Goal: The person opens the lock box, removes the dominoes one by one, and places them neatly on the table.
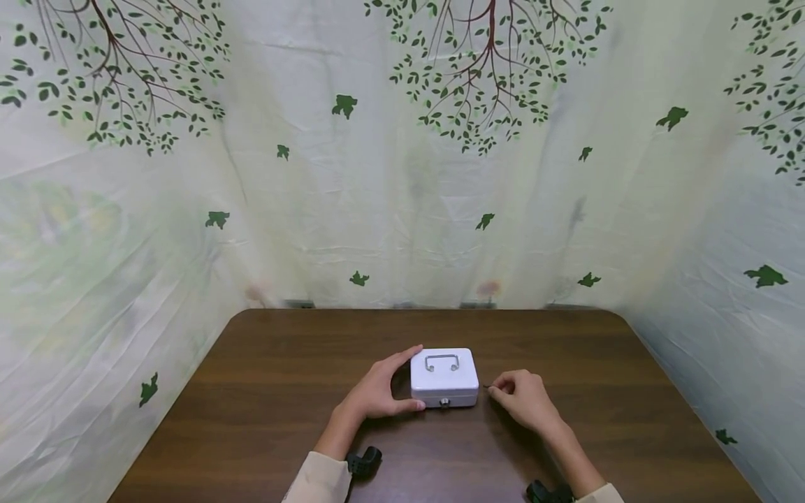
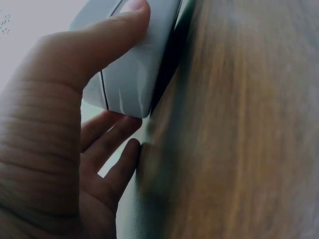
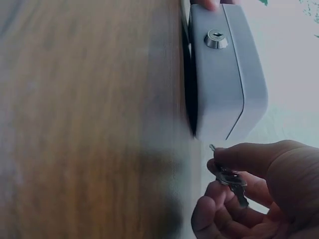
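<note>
A small white cash box (image 1: 434, 381) sits on the wooden table, its lid down and a wire handle (image 1: 442, 356) lying on top. On its front face is a round silver lock (image 3: 216, 40), with the keyhole bare. My left hand (image 1: 376, 392) holds the box from the left, thumb against the front and fingers reaching round the side and back. To the right of the box, my right hand (image 1: 527, 402) pinches small metal keys (image 3: 230, 177) between thumb and fingers. One key tip pokes out toward the box's near right corner, apart from the lock.
The brown wooden table (image 1: 264, 419) has rounded far corners. Behind it and along both sides hangs a pale curtain (image 1: 415, 181) printed with branches and green leaves. Dark wrist straps with cameras (image 1: 365, 462) sit on both wrists, close over the tabletop.
</note>
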`<action>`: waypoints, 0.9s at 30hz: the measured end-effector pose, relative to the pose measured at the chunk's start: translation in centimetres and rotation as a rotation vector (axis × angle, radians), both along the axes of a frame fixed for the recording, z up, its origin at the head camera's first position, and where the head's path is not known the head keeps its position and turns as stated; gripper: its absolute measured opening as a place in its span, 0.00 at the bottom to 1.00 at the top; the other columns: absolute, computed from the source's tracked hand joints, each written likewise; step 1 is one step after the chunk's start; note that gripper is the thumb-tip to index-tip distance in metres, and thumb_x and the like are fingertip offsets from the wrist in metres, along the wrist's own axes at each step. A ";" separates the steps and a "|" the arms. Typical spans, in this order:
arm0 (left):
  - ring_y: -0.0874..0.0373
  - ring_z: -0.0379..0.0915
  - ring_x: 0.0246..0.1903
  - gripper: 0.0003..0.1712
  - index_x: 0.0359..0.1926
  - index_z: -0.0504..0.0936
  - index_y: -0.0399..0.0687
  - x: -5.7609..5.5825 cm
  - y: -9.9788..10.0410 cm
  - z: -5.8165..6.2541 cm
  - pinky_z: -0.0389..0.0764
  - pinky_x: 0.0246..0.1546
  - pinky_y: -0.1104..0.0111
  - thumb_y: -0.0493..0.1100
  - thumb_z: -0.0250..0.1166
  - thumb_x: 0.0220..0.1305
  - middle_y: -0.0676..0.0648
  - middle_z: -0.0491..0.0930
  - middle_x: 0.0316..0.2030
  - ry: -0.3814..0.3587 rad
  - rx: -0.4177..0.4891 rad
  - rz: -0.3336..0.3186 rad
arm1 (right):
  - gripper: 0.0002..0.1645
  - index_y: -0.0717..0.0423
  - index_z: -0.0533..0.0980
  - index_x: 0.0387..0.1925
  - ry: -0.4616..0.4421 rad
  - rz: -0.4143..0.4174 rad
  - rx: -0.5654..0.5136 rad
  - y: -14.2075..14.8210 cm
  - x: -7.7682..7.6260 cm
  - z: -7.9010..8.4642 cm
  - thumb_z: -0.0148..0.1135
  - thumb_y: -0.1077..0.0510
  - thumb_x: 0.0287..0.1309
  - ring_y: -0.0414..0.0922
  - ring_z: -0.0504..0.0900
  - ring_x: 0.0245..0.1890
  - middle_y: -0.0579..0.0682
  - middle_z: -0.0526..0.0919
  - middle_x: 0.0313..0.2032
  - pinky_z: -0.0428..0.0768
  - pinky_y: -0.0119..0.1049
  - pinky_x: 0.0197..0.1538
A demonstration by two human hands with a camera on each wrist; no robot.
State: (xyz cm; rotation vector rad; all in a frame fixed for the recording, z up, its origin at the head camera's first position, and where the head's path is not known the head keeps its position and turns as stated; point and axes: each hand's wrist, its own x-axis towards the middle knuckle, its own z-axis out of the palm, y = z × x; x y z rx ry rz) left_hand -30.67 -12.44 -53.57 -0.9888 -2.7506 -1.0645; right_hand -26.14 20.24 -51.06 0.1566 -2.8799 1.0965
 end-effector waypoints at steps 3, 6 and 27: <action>0.56 0.60 0.76 0.60 0.80 0.52 0.75 0.1 0.1 0.0 0.68 0.75 0.47 0.75 0.73 0.52 0.58 0.61 0.77 -0.016 0.000 0.011 | 0.04 0.48 0.87 0.30 0.007 -0.016 0.003 0.1 0.1 0.0 0.72 0.58 0.61 0.38 0.76 0.27 0.40 0.82 0.24 0.77 0.33 0.33; 0.56 0.60 0.76 0.61 0.81 0.54 0.70 0.2 0.2 0.1 0.68 0.75 0.47 0.75 0.72 0.52 0.59 0.61 0.78 -0.027 0.009 0.025 | 0.04 0.50 0.87 0.30 0.019 -0.027 0.001 0.1 0.2 0.2 0.71 0.59 0.61 0.38 0.77 0.28 0.41 0.83 0.25 0.78 0.34 0.34; 0.54 0.71 0.68 0.56 0.80 0.57 0.65 0.4 0.4 0.4 0.72 0.71 0.46 0.71 0.72 0.56 0.52 0.73 0.71 -0.053 0.047 0.058 | 0.11 0.55 0.77 0.30 -0.004 -0.008 -0.149 -0.4 0.9 1.8 0.65 0.56 0.70 0.41 0.79 0.20 0.46 0.81 0.21 0.80 0.31 0.26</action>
